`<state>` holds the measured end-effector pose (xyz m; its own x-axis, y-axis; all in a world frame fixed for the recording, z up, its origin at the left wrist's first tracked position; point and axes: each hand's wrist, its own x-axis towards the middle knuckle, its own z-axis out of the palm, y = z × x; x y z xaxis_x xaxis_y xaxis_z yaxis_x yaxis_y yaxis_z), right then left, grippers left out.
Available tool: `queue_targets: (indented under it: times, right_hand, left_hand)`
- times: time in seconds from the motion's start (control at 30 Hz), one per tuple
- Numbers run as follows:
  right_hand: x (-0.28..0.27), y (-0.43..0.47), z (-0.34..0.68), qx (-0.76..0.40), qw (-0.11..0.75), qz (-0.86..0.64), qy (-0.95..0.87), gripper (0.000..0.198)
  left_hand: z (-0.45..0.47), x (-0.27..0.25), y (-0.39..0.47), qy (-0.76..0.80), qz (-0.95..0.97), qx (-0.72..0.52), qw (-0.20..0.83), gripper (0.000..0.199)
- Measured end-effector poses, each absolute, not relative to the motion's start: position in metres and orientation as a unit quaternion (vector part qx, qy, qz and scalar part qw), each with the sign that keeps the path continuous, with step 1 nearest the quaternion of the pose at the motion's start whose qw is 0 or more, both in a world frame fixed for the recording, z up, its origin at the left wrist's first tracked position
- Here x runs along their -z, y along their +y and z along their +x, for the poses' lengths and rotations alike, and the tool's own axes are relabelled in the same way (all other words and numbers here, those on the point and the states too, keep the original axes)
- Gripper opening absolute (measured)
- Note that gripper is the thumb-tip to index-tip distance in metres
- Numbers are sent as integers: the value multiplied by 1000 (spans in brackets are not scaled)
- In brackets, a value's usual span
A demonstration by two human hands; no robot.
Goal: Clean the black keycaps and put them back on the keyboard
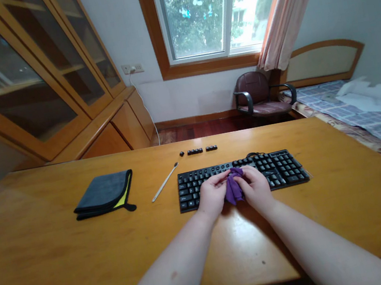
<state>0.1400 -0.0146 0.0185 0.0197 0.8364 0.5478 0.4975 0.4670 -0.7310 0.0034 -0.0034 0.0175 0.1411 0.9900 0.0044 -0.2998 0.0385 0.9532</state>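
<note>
A small purple cloth (pixel 234 190) is bunched between my two hands, over the front middle of a black keyboard (pixel 284 170). My left hand (pixel 212 196) is closed, its thumb and fingers pinched at the cloth's left side; whether it also grips something inside the folds is hidden. My right hand (pixel 257 188) has its fingers wrapped round the cloth from the right, thumb pressed on top. Part of the keyboard's middle is covered by the hands and cloth. Several loose black keycaps (pixel 195 151) lie in a row behind the keyboard, on the wooden desk (pixel 150 248).
Left of the keyboard lies a thin white-handled brush (pixel 165 182), slanting. Farther left is a folded grey cloth (pixel 103 192) with black edging and yellow lining. Beyond the desk are a glass-door cabinet (pixel 94 95), an armchair (pixel 259 93) and a bed (pixel 364 102).
</note>
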Motion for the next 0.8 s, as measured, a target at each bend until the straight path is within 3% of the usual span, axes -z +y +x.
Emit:
queue_targets:
  times: [0.23, 0.63, 0.8]
  right_hand:
    - [-23, -13, 141, -149, 518, -490, -685, 11]
    - [-28, -7, 153, -291, 488, -404, -717, 20]
    - [-22, -4, 154, -304, 523, -419, -677, 24]
  left_hand:
    - [3, -17, -3, 390, 452, -528, 604, 29]
    - [2, -15, 1, 401, 439, -601, 534, 31]
    - [0, -13, 1, 414, 469, -589, 512, 31]
